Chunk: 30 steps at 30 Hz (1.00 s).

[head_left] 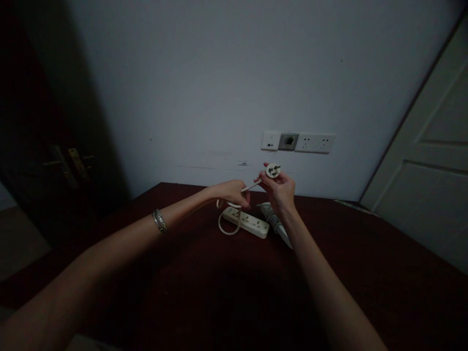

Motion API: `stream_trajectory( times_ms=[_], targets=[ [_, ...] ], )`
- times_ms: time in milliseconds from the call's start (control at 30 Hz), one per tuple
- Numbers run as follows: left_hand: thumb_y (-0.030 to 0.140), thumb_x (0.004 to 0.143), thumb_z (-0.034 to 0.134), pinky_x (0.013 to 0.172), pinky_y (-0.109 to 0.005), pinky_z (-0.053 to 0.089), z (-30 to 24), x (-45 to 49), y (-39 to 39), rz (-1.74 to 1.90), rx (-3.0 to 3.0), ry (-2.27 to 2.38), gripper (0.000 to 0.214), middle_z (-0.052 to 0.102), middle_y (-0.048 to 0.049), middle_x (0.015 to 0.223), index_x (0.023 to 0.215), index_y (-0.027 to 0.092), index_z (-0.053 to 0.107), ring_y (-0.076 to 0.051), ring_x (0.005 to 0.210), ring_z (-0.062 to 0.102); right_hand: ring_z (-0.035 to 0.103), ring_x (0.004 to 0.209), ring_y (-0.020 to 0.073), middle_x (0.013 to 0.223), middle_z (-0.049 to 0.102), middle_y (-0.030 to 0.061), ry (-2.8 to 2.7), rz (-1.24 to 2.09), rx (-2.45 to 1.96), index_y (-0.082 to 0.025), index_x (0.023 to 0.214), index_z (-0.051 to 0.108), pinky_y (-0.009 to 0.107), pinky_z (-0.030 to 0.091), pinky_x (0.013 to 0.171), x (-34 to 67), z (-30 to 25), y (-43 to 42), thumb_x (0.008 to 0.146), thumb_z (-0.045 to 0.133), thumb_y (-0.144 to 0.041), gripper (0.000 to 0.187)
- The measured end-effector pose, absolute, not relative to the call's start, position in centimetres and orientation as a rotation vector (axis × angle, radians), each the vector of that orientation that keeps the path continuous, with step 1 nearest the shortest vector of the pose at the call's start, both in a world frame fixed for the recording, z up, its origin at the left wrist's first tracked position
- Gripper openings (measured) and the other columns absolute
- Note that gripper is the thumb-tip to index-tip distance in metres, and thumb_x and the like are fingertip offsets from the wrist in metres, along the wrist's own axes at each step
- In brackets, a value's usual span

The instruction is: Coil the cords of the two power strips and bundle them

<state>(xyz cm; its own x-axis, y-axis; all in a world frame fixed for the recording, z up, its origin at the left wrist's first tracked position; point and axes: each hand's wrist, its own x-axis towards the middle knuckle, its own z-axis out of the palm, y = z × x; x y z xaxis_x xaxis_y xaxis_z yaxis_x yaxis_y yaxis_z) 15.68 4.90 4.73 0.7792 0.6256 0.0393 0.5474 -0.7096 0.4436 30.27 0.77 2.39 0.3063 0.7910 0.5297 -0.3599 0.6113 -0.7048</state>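
Observation:
Between the fingers of my right hand point(281, 187) is a white three-pin plug point(273, 170), its metal pins facing me. My left hand point(234, 192) is closed around the white power cord point(251, 186), a short way from the plug. The stretch of cord between both hands looks taut. Below the left hand the rest of the cord hangs in a loop point(229, 234) beside a white power strip point(246, 222) lying on the dark red table. Partly hidden behind my right wrist lies a second white power strip point(280, 226) with its cord wound around it.
Wall sockets point(315, 143) and a grey outlet plate point(288, 141) sit on the wall behind the table point(190, 282). A white door point(431, 165) stands at the right. At the left is a dark door with a brass latch point(77, 163).

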Motion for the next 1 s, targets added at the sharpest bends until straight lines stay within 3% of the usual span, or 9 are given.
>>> stream_trajectory(
  times_ms=[133, 333, 567, 767, 1000],
  targets=[
    [0.029, 0.062, 0.065, 0.055, -0.024, 0.036, 3.9, 14.9, 5.4, 0.474, 2.659, 1.09, 0.018, 0.061, -0.0003, 0.06, 0.075, 0.017, 0.068, -0.012, 0.054, 0.05, 0.052, 0.064, 0.0094, 0.07, 0.058, -0.0035, -1.02, 0.817, -0.503, -0.019, 0.093, 0.066, 0.032, 0.053, 0.065, 29.8, 2.3, 0.2, 0.054, 0.076, -0.022, 0.04],
    [0.034, 0.064, 0.067, 0.073, -0.027, 0.04, 1.9, 14.0, 7.0, 0.783, 2.753, 0.994, 0.024, 0.064, -0.0029, 0.083, 0.084, 0.02, 0.067, -0.018, 0.082, 0.054, 0.054, 0.062, 0.0089, 0.068, 0.06, -0.0027, -0.918, 0.913, -0.462, -0.016, 0.088, 0.066, 0.029, 0.051, 0.064, 30.0, 1.1, 0.4, 0.056, 0.076, -0.022, 0.034],
    [0.03, 0.072, 0.062, 0.08, -0.029, 0.042, -0.9, 14.1, 7.5, 0.911, 2.635, 0.859, 0.025, 0.065, -0.0044, 0.089, 0.092, 0.016, 0.065, -0.017, 0.085, 0.056, 0.057, 0.062, 0.0104, 0.07, 0.064, 0.001, -0.819, 1.004, -0.44, -0.014, 0.085, 0.062, 0.026, 0.048, 0.063, 29.5, 0.6, 0.4, 0.06, 0.073, -0.028, 0.03],
    [0.03, 0.073, 0.064, 0.093, -0.037, 0.037, -1.8, 12.9, 7.8, 1.069, 2.777, 0.678, 0.021, 0.053, -0.011, 0.121, 0.089, 0.017, 0.066, -0.02, 0.108, 0.05, 0.047, 0.053, 0.0062, 0.056, 0.047, -0.0073, -0.852, 1.027, -0.329, -0.016, 0.083, 0.057, 0.021, 0.04, 0.055, 27.8, 0.8, 0.0, 0.061, 0.072, -0.025, 0.028],
    [0.028, 0.068, 0.07, 0.098, -0.043, 0.031, -2.1, 12.6, 8.8, 1.051, 3.021, 0.607, 0.019, 0.049, -0.0113, 0.125, 0.084, 0.019, 0.066, -0.024, 0.118, 0.041, 0.038, 0.047, 0.0056, 0.053, 0.039, -0.0083, -0.653, 1.084, -0.473, -0.018, 0.069, 0.047, 0.021, 0.034, 0.048, 26.3, -0.1, -2.4, 0.059, 0.073, -0.025, 0.028]
  ],
)
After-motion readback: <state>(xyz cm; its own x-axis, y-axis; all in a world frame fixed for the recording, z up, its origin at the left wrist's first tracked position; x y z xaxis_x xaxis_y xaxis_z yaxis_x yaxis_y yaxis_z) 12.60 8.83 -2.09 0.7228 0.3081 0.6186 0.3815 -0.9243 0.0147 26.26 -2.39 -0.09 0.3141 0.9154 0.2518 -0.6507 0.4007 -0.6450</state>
